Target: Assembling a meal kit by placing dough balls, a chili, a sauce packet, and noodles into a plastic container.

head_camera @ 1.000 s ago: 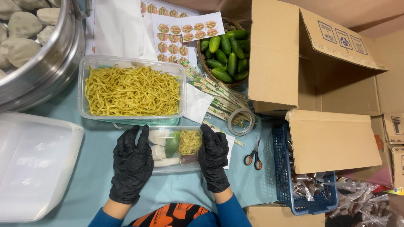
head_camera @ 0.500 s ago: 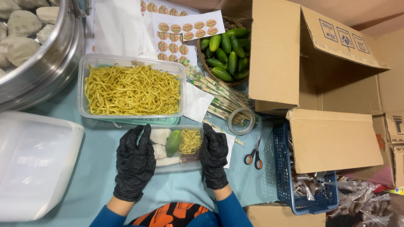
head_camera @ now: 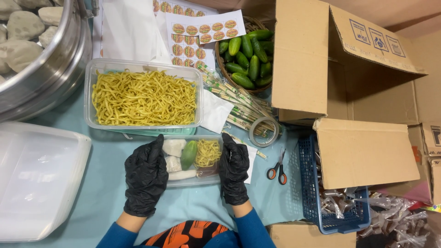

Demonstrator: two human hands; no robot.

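While the small clear box (head_camera: 193,161) sat on the blue surface (head_camera: 105,183) just below the big tub of yellow noodles (head_camera: 143,97), both black-gloved hands pressed on its ends. It looked light, thin and bendy, best held by its two short sides. The left hand (head_camera: 146,177) and right hand (head_camera: 234,170) had fingers close together, flat against the box.
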